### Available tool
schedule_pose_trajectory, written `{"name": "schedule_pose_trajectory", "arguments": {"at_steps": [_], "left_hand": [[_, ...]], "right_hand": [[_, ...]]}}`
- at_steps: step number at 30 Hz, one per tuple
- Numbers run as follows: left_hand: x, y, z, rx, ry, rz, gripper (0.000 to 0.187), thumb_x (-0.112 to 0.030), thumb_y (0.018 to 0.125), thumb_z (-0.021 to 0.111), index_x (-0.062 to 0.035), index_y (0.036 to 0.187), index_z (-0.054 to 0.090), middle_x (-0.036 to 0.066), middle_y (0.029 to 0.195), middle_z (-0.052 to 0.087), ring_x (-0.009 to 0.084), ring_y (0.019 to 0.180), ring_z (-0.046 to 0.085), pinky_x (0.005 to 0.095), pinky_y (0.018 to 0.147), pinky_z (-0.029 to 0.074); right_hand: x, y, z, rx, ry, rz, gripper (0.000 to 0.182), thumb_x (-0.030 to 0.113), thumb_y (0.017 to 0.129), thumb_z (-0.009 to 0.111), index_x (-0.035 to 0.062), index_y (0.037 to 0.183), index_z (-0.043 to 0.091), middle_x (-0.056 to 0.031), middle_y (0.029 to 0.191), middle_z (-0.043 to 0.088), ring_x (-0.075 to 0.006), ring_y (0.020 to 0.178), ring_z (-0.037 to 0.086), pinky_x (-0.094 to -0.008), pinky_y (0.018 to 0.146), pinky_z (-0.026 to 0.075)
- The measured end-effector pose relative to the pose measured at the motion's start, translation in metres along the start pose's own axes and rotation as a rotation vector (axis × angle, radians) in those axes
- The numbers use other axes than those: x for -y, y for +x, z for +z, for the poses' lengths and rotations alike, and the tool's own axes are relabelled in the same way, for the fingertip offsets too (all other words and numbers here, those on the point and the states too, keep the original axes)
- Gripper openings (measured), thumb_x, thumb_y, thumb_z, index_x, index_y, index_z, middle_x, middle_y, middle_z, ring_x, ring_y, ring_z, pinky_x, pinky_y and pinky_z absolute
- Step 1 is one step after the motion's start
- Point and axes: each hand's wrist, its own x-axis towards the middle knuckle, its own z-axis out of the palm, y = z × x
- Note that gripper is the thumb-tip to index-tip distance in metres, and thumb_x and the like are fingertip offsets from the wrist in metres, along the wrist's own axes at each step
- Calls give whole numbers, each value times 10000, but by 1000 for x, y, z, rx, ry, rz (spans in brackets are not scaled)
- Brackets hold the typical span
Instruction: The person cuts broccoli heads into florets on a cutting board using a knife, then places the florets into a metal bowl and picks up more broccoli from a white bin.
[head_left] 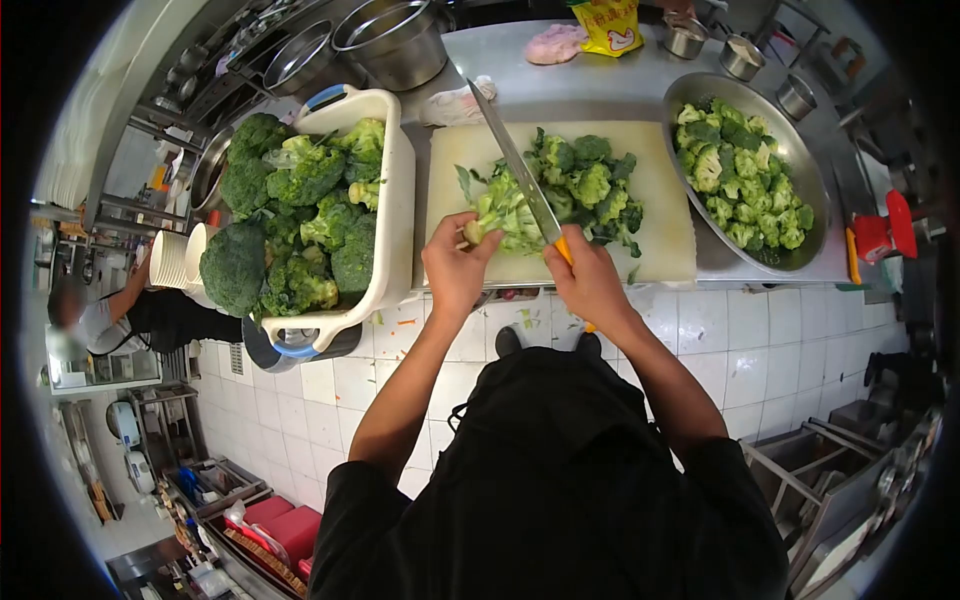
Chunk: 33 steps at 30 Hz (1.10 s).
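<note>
My right hand point(587, 272) is closed round the orange handle of a long kitchen knife point(515, 160), whose blade points up and away to the left. Under the blade, a broccoli head point(507, 212) is gripped by its stalk in my left hand point(459, 262). Both hands are over the near part of a pale cutting board point(655, 215). To the right of the knife, cut broccoli pieces point(593, 180) lie heaped on the board. The blade crosses in front of the held broccoli; whether it touches cannot be made out.
Left of the board stands a white basket point(398, 200) full of broccoli heads. A metal bowl point(815, 215) of florets sits at the right. Behind are a yellow bag point(608, 28), a cloth point(458, 102) and steel pots point(392, 45). Another person point(130, 310) is at the far left.
</note>
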Motion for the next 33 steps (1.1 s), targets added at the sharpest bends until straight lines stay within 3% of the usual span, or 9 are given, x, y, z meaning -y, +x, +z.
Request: {"name": "schedule_pose_trajectory", "arguments": {"at_steps": [1, 4, 7, 10, 19, 22, 25, 31, 33], "left_hand": [[-1, -3, 2, -20, 101, 149, 319, -42, 802, 839, 21, 1080, 697, 148, 1088, 710, 235, 879, 708, 295, 627, 589], [-13, -2, -2, 55, 264, 306, 337, -7, 779, 832, 1, 1089, 703, 154, 1152, 700, 246, 887, 710, 327, 625, 596], [-19, -1, -3, 86, 261, 349, 340, 8, 777, 819, -14, 1098, 707, 157, 1185, 689, 281, 919, 712, 347, 613, 597], [-22, -2, -5, 93, 258, 326, 337, 9, 775, 819, -17, 1093, 708, 157, 1193, 691, 290, 944, 719, 347, 612, 597], [-24, 2, -6, 114, 289, 316, 337, 14, 761, 816, -13, 1080, 709, 170, 1175, 696, 321, 938, 720, 349, 620, 588], [-25, 3, -6, 120, 280, 294, 325, 17, 758, 814, -12, 1062, 703, 169, 1169, 699, 326, 951, 718, 375, 691, 590], [-18, 4, -6, 93, 312, 409, 322, 26, 755, 808, -13, 1054, 694, 168, 1158, 703, 327, 961, 714, 399, 763, 579], [-17, -2, -10, 59, 254, 122, 390, 24, 717, 832, 24, 1071, 670, 157, 1146, 673, 294, 886, 675, 382, 769, 560], [7, -2, -12, 48, 244, 116, 412, 29, 711, 830, 32, 1088, 664, 155, 1148, 662, 281, 865, 659, 374, 768, 557]], "right_hand": [[3, 0, -3, -11, 9, -6, 251, 151, 965, 637, 3, 1131, 520, -251, 784, 663, -493, 744, 634, -535, 622, 470], [7, 9, -6, -22, -26, -39, 255, 164, 974, 620, -7, 1113, 491, -251, 741, 652, -487, 742, 649, -553, 636, 493], [1, 12, 1, -33, -10, -22, 271, 148, 965, 640, -3, 1154, 517, -245, 776, 665, -485, 739, 644, -530, 623, 480], [-3, 13, 6, 16, -48, -16, 258, 158, 976, 619, -14, 1125, 498, -256, 774, 658, -476, 748, 656, -545, 637, 495], [26, 21, 1, -169, -42, -85, 265, 166, 977, 613, -21, 1142, 522, -257, 801, 674, -473, 766, 664, -541, 651, 513], [-7, 17, 22, 15, -159, 0, 251, 163, 980, 606, -20, 1130, 525, -259, 808, 674, -473, 752, 661, -548, 655, 511], [-3, 14, 19, -18, -140, -7, 259, 173, 980, 606, -19, 1131, 521, -264, 805, 673, -472, 746, 662, -553, 655, 506], [-9, 23, -9, -98, -139, 99, 302, 197, 983, 610, -16, 1182, 528, -253, 758, 670, -470, 733, 664, -544, 640, 505], [-14, 24, -13, -86, -123, 132, 296, 192, 982, 616, -12, 1179, 532, -246, 735, 662, -471, 718, 659, -543, 632, 499]]}}
